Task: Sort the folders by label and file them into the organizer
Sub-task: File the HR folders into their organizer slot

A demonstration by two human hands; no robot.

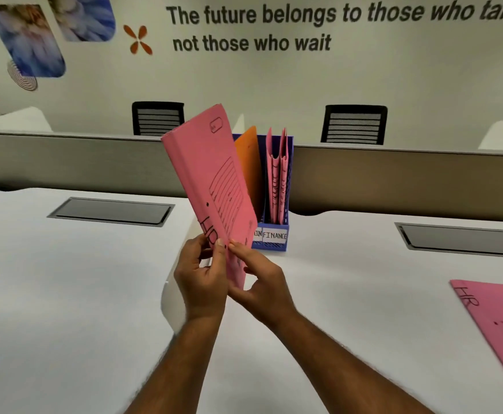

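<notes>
Above a white worktop (pixel 65 294), the left hand (pixel 201 274) and right hand (pixel 257 282) each pinch the lower edge of an upright pink folder marked "HR" (pixel 211 180), both grips closed on it. Just behind stands a blue organizer (pixel 274 237) labelled "FINANCE", containing an orange folder (pixel 248 162) and pink folders (pixel 278 180). Far right, another pink "HR" folder (pixel 495 318) lies flat.
</notes>
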